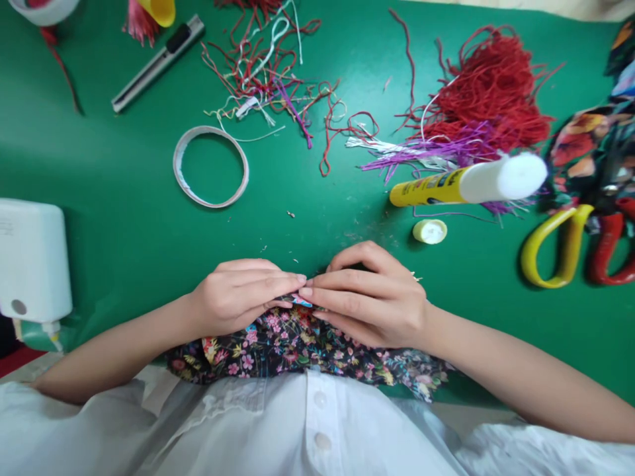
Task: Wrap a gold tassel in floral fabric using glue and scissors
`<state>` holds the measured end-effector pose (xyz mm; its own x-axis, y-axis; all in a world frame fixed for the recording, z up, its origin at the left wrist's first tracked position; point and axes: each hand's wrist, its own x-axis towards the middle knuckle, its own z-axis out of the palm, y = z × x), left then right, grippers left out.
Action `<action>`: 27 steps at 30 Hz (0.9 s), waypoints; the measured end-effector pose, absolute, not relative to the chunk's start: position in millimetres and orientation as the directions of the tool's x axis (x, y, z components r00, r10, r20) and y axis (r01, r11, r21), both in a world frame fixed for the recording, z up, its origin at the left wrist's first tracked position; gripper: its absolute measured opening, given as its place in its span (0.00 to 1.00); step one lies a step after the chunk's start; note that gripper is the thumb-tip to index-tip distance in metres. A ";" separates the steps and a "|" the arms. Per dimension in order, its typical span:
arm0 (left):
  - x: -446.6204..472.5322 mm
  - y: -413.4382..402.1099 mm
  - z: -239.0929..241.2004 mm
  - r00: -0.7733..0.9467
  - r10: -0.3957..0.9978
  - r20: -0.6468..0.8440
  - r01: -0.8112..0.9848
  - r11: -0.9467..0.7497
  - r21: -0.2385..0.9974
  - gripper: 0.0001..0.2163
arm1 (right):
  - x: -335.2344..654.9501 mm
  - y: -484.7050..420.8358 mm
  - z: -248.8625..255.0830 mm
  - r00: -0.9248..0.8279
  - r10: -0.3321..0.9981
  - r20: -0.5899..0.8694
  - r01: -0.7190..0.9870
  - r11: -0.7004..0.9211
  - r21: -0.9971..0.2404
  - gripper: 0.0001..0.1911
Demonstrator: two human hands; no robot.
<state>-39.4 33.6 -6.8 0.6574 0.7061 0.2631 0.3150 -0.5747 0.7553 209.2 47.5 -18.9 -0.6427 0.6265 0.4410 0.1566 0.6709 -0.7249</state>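
A piece of black floral fabric point(297, 340) lies at the table's front edge, close against the white shirt. My left hand point(243, 291) pinches its upper edge from the left, fingers pressed together. My right hand point(370, 294) meets it from the right, thumb and fingertips closed on the same edge. The fingertips of both hands nearly touch at the middle. What lies beneath the fingers is partly hidden. Beyond the right hand stands an uncapped yellow glue stick point(431, 190), with its small pale cap point(430, 231) beside it.
On the green table point(124, 218) are a tape ring point(244, 165), a box cutter point(159, 63), tangled threads point(258, 66) and a red yarn heap point(491, 99). Scissors point(555, 248) with yellow and red handles lie right, near more floral cloth point(580, 142). A white device point(32, 258) stands left.
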 end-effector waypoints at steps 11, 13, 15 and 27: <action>-36.1 29.7 -11.3 0.640 0.681 0.356 0.348 -0.670 0.656 0.17 | 212.0 41.8 -21.1 -0.622 0.590 0.515 0.213 0.760 -0.614 0.11; -37.6 29.7 -11.7 0.633 0.688 0.355 0.377 -0.675 0.635 0.16 | 209.2 42.4 -22.3 -0.596 0.590 0.546 0.228 0.775 -0.589 0.11; -39.1 29.9 -11.8 0.616 0.703 0.354 0.404 -0.669 0.624 0.14 | 206.7 44.2 -21.6 -0.578 0.596 0.557 0.223 0.772 -0.595 0.09; -33.2 25.8 -8.1 0.412 0.790 0.455 0.334 -0.595 0.731 0.14 | 217.7 42.5 10.8 -0.523 0.851 -0.037 0.331 0.164 -0.929 0.17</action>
